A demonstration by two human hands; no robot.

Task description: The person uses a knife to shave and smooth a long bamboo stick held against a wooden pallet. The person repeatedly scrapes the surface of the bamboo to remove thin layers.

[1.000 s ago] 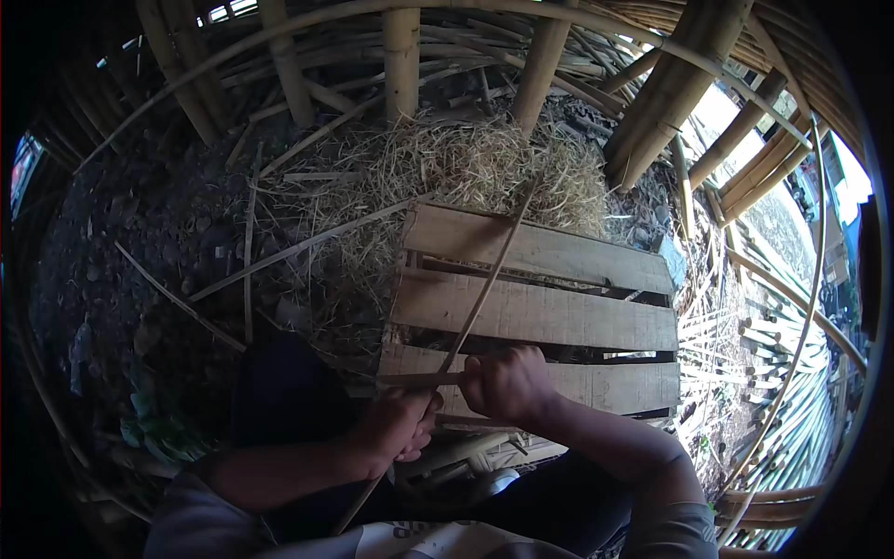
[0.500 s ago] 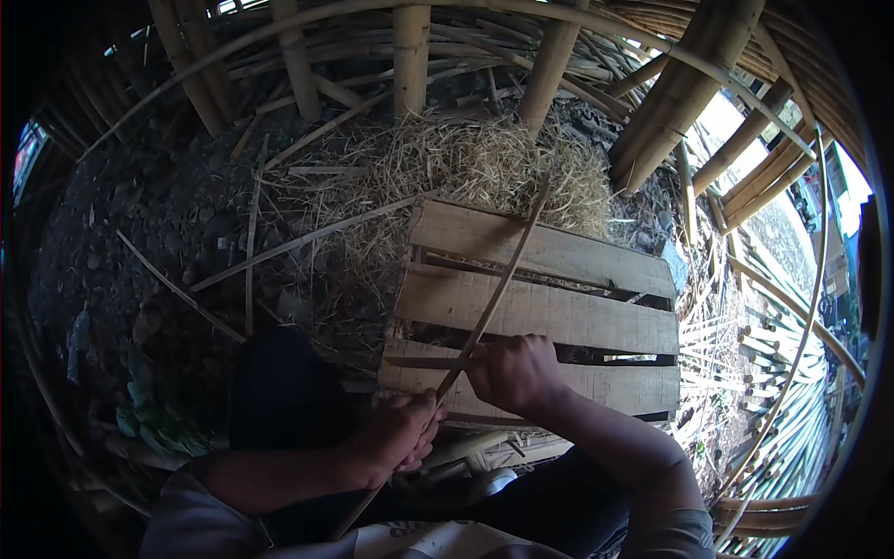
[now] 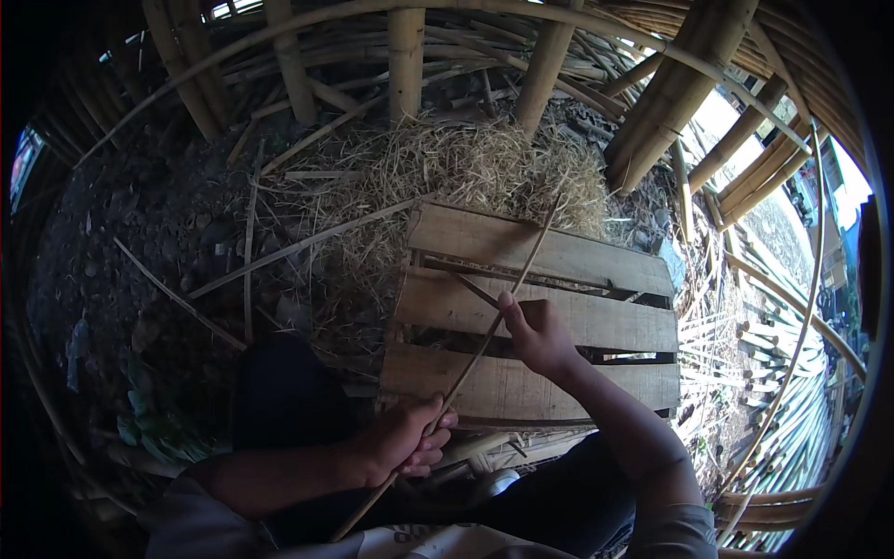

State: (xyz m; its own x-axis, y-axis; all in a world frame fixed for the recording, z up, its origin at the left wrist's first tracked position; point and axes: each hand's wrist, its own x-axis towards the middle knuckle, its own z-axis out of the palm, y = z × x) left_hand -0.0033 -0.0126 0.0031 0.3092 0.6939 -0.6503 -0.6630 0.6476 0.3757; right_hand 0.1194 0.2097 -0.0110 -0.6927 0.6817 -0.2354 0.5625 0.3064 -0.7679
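A long thin bamboo strip [image 3: 479, 354] runs slantwise from my lap across a slatted wooden crate [image 3: 596, 312]. My left hand [image 3: 410, 443] is closed round the strip's lower part, near the crate's front edge. Over the middle slat, my right hand [image 3: 538, 334] grips a knife, its thumb up by the strip. The dark knife blade [image 3: 473, 287] points to the far left and crosses the strip. The knife's handle is mostly hidden in my fist. The strip's far end reaches past the crate's back edge.
Behind the crate lies a heap of pale shavings [image 3: 475, 168]. Thick bamboo posts [image 3: 405, 65] stand at the back. Loose strips [image 3: 307, 244] lie on the dark ground to the left. Many cut bamboo poles [image 3: 787, 373] are piled in sunlight at the right.
My right hand has slid the knife away from me along the strip, from near my left hand to the middle slat. My left hand keeps its hold, nearly in place.
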